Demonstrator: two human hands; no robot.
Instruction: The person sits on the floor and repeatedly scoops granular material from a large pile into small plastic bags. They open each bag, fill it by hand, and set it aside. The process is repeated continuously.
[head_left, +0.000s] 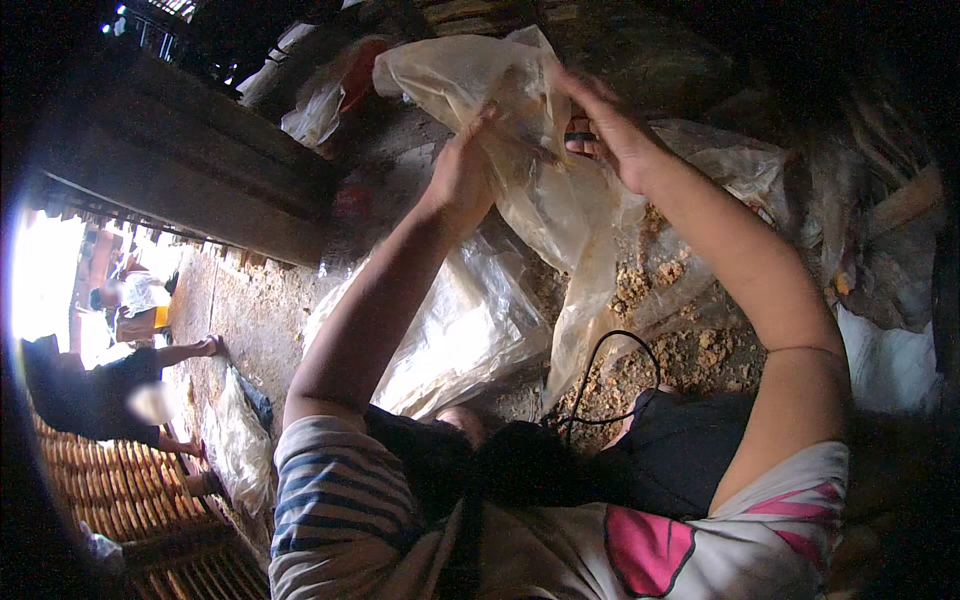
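Both arms reach forward over the ground, holding up a large, crumpled, cloudy plastic bag (pixel 545 200). My left hand (pixel 466 168) is closed on its left side, the thumb pointing up. On the opposite side, my right hand (pixel 612 135) has its fingertips against the plastic, some fingers curled in and a dark band on one. The bag's lower end hangs down between my arms. Below it lie yellowish-brown crumbly lumps (pixel 700 360), partly on plastic sheeting. Shiny clear plastic (pixel 465 320) is spread beneath my left forearm.
A thick wooden beam (pixel 190 165) runs along the left. Beyond it are a person in dark clothes (pixel 85 395), more crumpled plastic (pixel 240 440) and a slatted bamboo structure (pixel 120 480). A black cable (pixel 600 338) loops near my lap. A white sack (pixel 885 360) lies at right.
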